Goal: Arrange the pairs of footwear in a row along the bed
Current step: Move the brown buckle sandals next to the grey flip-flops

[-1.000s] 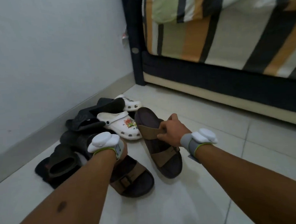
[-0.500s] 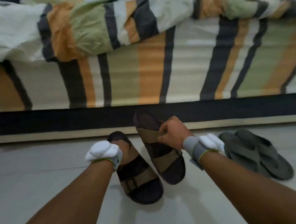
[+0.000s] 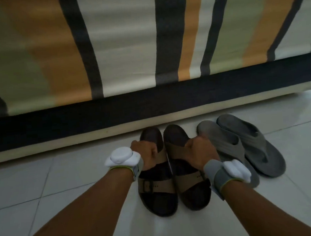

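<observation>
Two brown strap sandals lie side by side on the white floor, toes toward the bed. My left hand (image 3: 146, 154) grips the front strap of the left brown sandal (image 3: 157, 189). On the right brown sandal (image 3: 189, 181), my right hand (image 3: 202, 151) holds the front strap. A pair of grey flip-flops (image 3: 248, 142) lies just to the right, also pointing at the bed, touching or nearly touching my right hand. The bed's dark base (image 3: 113, 109) runs across the view right behind the toes.
A striped sheet (image 3: 123, 42) in orange, black, white and green hangs down the bed's side. White tiled floor (image 3: 54, 178) stretches to the left of the brown sandals along the bed.
I have carried both brown sandals from the pile by the wall over to the bed. They have gone from angled apart to parallel, close to the bed base, next to the grey flip-flops.
</observation>
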A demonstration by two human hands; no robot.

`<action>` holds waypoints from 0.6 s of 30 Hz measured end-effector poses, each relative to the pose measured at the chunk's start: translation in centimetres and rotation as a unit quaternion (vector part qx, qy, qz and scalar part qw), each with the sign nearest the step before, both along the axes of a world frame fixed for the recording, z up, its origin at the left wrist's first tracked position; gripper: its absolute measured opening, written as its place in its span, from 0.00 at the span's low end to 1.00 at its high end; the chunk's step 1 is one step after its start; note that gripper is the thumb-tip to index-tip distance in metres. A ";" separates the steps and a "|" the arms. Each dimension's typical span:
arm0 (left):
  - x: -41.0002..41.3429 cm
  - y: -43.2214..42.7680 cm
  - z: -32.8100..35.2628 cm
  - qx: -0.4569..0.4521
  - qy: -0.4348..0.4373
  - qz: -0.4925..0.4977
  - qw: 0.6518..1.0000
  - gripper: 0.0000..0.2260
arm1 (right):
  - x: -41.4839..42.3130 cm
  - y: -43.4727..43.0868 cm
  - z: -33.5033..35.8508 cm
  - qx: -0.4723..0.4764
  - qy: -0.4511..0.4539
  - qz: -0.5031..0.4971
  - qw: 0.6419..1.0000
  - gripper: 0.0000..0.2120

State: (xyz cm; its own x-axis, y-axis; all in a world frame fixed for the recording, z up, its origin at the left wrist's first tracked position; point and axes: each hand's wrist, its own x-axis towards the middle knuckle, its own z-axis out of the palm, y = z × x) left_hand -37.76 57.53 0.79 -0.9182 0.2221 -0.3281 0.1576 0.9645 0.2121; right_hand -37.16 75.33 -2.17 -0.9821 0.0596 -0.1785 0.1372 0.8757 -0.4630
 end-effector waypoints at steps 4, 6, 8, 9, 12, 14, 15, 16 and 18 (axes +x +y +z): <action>-2.0 0.5 -1.7 0.021 -0.015 -0.009 1.000 0.07 | -2.3 -0.2 -2.2 0.037 -0.002 -0.004 0.999 0.14; -2.6 0.6 -2.1 0.039 -0.011 -0.006 0.999 0.07 | -3.0 -0.3 -2.5 0.065 -0.005 0.003 0.998 0.16; -3.2 0.8 -2.8 0.045 -0.006 0.003 0.999 0.09 | -3.7 -0.6 -3.0 0.071 -0.004 -0.007 0.997 0.17; -3.4 0.8 -2.8 0.052 -0.002 0.006 0.999 0.10 | -3.9 -0.7 -2.9 0.071 0.002 -0.011 0.997 0.16; -4.0 1.1 -3.1 0.065 0.002 0.017 0.998 0.12 | -4.0 -1.1 -3.1 0.062 0.022 -0.013 0.998 0.14; -3.9 0.6 -2.9 0.069 -0.001 0.021 0.997 0.15 | -3.6 -1.4 -2.6 0.048 0.028 -0.002 0.998 0.15; -3.8 0.6 -2.8 0.070 -0.005 0.020 0.997 0.17 | -3.4 -1.3 -2.4 0.041 0.028 -0.003 0.999 0.16; -3.6 0.3 -2.5 0.075 -0.002 0.021 0.997 0.19 | -3.1 -1.5 -1.8 0.034 0.032 -0.006 0.999 0.17; -2.7 -1.5 -1.2 0.089 0.013 0.033 0.995 0.22 | -2.5 -3.1 0.0 0.016 0.055 0.007 0.998 0.18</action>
